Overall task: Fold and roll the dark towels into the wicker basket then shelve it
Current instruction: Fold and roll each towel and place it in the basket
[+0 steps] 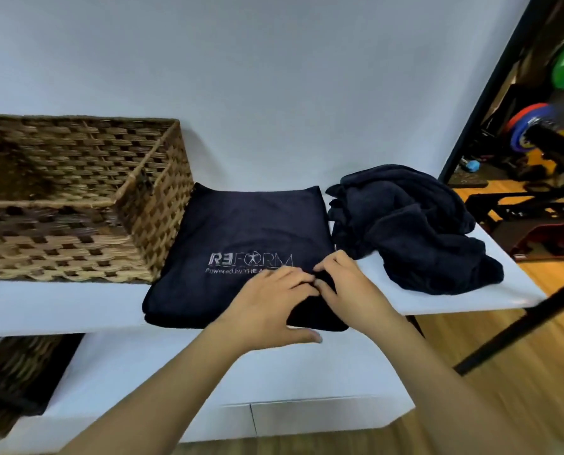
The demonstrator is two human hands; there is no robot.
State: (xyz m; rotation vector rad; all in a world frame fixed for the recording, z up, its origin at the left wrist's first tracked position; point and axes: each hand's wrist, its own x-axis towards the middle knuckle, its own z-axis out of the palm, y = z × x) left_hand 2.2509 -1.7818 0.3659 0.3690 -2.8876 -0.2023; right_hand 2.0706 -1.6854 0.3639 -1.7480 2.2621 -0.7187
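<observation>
Both hands are down on the folded dark towel [241, 231] at the tabletop's [60, 307] front edge: the left hand [270, 303] curls over its near right corner with the thumb under the hem, and the right hand [346, 290] pinches the cloth just beside it. The wicker basket [77, 198] stands at the left end of the tabletop, its side touching the towel. The crumpled towel pile [412, 224] sits heaped toward the right end.
</observation>
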